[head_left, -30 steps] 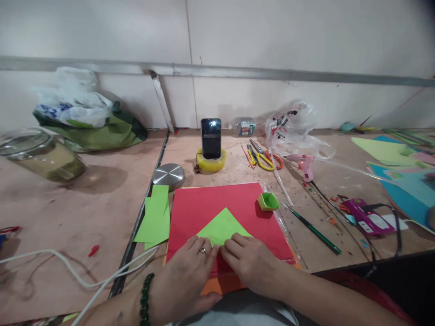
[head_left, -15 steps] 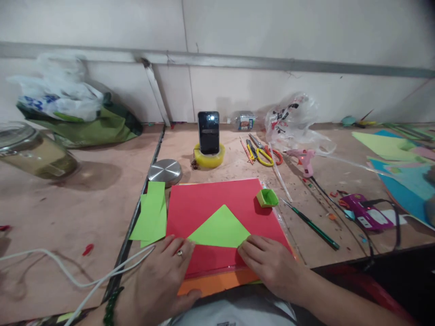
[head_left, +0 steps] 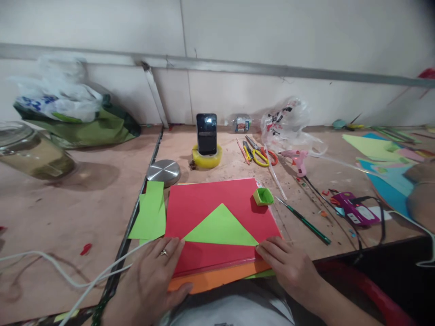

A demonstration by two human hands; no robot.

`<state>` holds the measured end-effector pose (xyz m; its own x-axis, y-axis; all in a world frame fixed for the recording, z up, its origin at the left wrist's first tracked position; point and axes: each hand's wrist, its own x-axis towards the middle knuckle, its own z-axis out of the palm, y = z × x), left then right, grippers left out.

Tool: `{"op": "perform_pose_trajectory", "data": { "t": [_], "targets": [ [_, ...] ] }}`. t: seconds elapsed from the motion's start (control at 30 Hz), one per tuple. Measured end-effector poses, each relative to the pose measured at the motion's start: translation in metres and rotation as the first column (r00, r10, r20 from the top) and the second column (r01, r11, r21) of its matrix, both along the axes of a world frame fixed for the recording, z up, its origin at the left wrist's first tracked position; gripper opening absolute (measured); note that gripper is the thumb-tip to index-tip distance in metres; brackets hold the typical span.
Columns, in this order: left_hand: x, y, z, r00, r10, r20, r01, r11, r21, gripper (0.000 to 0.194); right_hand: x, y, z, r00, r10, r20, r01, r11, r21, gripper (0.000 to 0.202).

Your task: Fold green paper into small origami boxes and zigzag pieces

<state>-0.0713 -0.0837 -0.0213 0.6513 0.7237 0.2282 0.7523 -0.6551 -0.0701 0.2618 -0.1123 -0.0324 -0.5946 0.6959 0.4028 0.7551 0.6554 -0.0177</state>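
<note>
A green sheet of paper [head_left: 221, 228], folded into a triangle, lies with its peak away from me on a red sheet [head_left: 207, 194]. My left hand [head_left: 151, 267], wearing a ring, rests with its fingers laid flat at the triangle's left corner. Its thumb is spread over the orange sheet [head_left: 200, 280] below. At the right corner, my right hand [head_left: 288, 267] presses down with outstretched fingertips; its thumb is hidden. Neither hand has lifted the paper. A small green paper box [head_left: 263, 196] sits on the red sheet's upper right part.
Green paper strips [head_left: 152, 210] and a round metal lid [head_left: 163, 171] are on the left. Behind stand a phone [head_left: 206, 133] in a yellow tape roll [head_left: 212, 157]. Scissors [head_left: 260, 156], a pink glue gun [head_left: 299, 160] and a green-handled pointed tool [head_left: 307, 224] lie rightward. Another person's hand [head_left: 423, 194] is far right.
My hands have moved apart along the triangle's near edge, the left one leftward and the right one rightward. More of the right corner shows. The other person's hand has come further into view.
</note>
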Motion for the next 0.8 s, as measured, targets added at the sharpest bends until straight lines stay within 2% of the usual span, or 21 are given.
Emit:
{"op": "perform_pose_trajectory", "data": {
  "t": [0.13, 0.23, 0.37, 0.47, 0.6, 0.7, 0.8],
  "targets": [
    [0.0, 0.0, 0.002, 1.0, 0.023, -0.005, -0.022, 0.999, 0.045, 0.047, -0.001, 0.0, 0.001, 1.0, -0.013, -0.02, 0.013, 1.0, -0.003, 0.039],
    [0.004, 0.004, 0.007, 0.999, 0.048, -0.016, -0.048, 0.999, 0.025, 0.041, -0.001, 0.004, 0.003, 0.998, -0.01, -0.056, 0.008, 0.999, -0.041, 0.04],
    [0.017, 0.016, 0.021, 0.996, 0.077, -0.039, -0.081, 0.992, -0.1, 0.037, 0.0, 0.01, 0.007, 0.99, -0.042, -0.138, 0.022, 0.989, -0.143, 0.037],
    [0.031, 0.03, 0.031, 0.989, 0.15, -0.015, -0.149, 0.963, -0.225, 0.031, 0.0, 0.011, 0.01, 0.962, -0.134, -0.237, 0.079, 0.971, -0.228, 0.035],
    [0.052, 0.05, 0.036, 0.983, 0.183, 0.02, -0.159, 0.9, -0.406, 0.024, -0.007, 0.013, 0.015, 0.903, -0.327, -0.28, 0.226, 0.914, -0.337, 0.025],
    [0.069, 0.064, 0.033, 0.979, 0.189, 0.075, -0.134, 0.878, -0.459, 0.035, -0.022, 0.02, 0.02, 0.888, -0.418, -0.194, 0.308, 0.852, -0.424, 0.017],
    [0.083, 0.074, 0.031, 0.98, 0.182, 0.082, -0.111, 0.841, -0.529, 0.044, -0.04, 0.032, 0.024, 0.868, -0.491, -0.081, 0.389, 0.771, -0.504, 0.038]
  ]
}}
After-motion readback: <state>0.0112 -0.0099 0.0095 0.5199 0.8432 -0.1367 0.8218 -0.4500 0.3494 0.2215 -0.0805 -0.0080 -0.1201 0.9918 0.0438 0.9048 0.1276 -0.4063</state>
